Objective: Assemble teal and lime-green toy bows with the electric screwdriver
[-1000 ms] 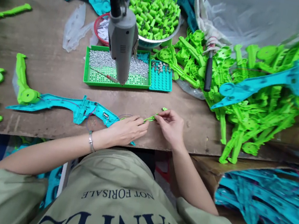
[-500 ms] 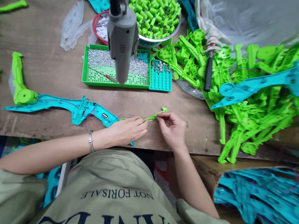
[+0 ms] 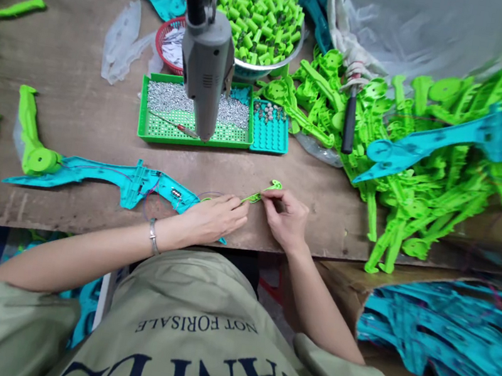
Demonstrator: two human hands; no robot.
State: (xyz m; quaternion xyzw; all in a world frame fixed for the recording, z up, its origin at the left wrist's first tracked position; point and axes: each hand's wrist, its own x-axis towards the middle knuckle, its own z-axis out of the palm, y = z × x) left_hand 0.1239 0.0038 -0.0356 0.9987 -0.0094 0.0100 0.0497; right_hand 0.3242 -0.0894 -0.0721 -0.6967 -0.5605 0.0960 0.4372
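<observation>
Right hand (image 3: 287,217): set at the near edge of the workbench (image 3: 79,97), fingertips pinched together on the right end of a small green clip (image 3: 261,193), a thin curved plastic piece lying just above the wood.

Left hand (image 3: 215,215): placed just left of the right hand, fingers closed on the left end of the same clip; a silver bracelet (image 3: 153,237) is worn at the wrist. The heel of the hand rests on the right tip of a long teal shell (image 3: 110,176), which is laid flat along the near edge with thin wires (image 3: 155,189) showing at its middle.

Far of the hands: a green tray (image 3: 195,117) filled with silver screws, a smaller teal tray (image 3: 270,129) touching its right side, and a grey electric screwdriver (image 3: 206,73) hung above the green tray.

Farther: a metal bowl (image 3: 260,24) heaped with green cylinders, a red basket (image 3: 172,42) to its left.

Right: a large heap of green parts (image 3: 427,159), a teal piece (image 3: 454,137) lying over it. Left: a green limb piece (image 3: 33,134) at the teal shell's left end.
</observation>
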